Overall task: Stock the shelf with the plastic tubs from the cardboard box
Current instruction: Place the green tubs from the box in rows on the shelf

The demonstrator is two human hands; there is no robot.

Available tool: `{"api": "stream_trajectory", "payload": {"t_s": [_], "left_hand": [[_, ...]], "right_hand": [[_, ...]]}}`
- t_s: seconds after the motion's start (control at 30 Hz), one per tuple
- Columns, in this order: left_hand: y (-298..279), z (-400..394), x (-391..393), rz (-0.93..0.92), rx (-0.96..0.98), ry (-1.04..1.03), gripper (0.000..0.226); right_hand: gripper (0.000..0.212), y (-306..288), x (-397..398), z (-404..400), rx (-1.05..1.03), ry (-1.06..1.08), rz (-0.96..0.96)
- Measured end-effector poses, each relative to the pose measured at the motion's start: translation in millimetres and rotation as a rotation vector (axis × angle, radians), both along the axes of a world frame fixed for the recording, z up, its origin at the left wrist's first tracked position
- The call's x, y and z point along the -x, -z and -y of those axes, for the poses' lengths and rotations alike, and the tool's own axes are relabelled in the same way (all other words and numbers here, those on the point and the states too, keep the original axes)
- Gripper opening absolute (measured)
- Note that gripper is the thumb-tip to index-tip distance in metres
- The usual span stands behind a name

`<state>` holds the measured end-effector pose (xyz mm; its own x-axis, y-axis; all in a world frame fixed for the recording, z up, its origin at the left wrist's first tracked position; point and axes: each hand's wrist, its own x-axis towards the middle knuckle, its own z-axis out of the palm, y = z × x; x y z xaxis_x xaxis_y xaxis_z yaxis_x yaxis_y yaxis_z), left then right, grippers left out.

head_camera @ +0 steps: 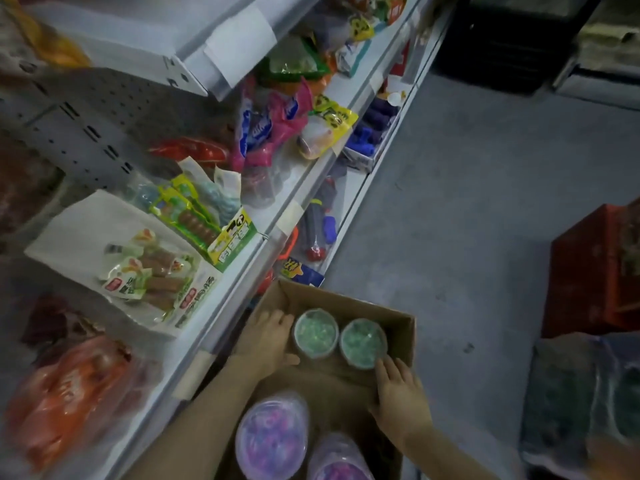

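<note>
Down in the cardboard box (398,337) two green tubs (316,333) sit side by side; left hand (266,341) lies beside one, grip wide and relaxed, right hand (401,393) touches the other (362,344) with straight fingers. Two purple tubs (272,434) lie nearer, shelf (242,271) alongside

A cardboard box (398,336) is sitting at lower centre of the frame, just right of the shelf (242,271). Two tubs (316,332) (362,342) are lying side by side inside it, two more tubs (272,436) (341,460) below them. Snack packets (152,278) are lying on the shelf at left.
</note>
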<state>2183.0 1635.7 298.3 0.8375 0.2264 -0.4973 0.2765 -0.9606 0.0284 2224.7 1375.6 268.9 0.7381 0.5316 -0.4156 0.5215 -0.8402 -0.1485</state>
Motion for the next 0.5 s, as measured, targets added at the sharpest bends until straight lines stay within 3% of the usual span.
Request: {"api": "stream_trajectory", "payload": {"t_s": [0.13,0.27,0.37,0.5], "left_hand": [[48.4,-5.9,-15.4,-0.062,0.052,-0.042,0.072],[93.1,-9.4,-35.9,-0.096,0.111,-0.091,0.068],[122.8,-10.5,-49.9,-0.134,0.130,-0.151,0.072],[155.5,-9.1,-61.8,-0.167,0.178,-0.242,0.075]], "right_hand": [[0.092,39.7,8.7,-10.2,-0.049,0.170,-0.206],[0.056,68.8,12.8,-29.6,-0.149,0.297,-0.367],[0.049,93.7,13.4,-57.6,-0.263,0.740,-0.589],[0.035,128.6,3.6,-81.4,-0.612,1.435,-0.854]]}}
